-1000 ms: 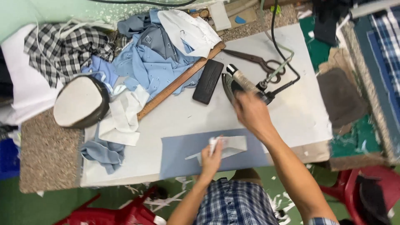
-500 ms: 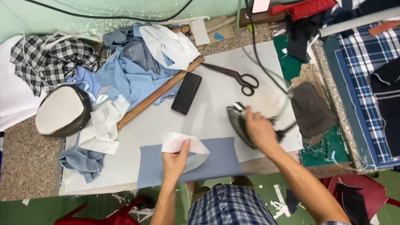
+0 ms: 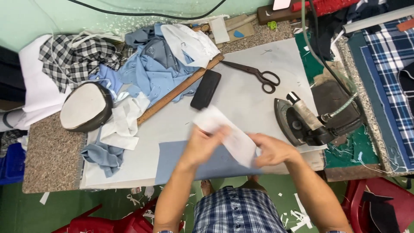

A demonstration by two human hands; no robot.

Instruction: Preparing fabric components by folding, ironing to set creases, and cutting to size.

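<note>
I see both hands gripping one long white fabric strip (image 3: pixel 228 133), lifted just above the pale grey surface (image 3: pixel 241 92). My left hand (image 3: pixel 206 144) is closed on the strip's upper left end; my right hand (image 3: pixel 272 149) pinches its lower right end. Under them lies a flat blue rectangular cloth panel (image 3: pixel 172 162) at the near edge. The dark metal iron (image 3: pixel 302 121) rests just right of my right hand, untouched. Black-handled scissors (image 3: pixel 254 75) lie farther back, well apart, beside a black rectangular block (image 3: pixel 206 89).
</note>
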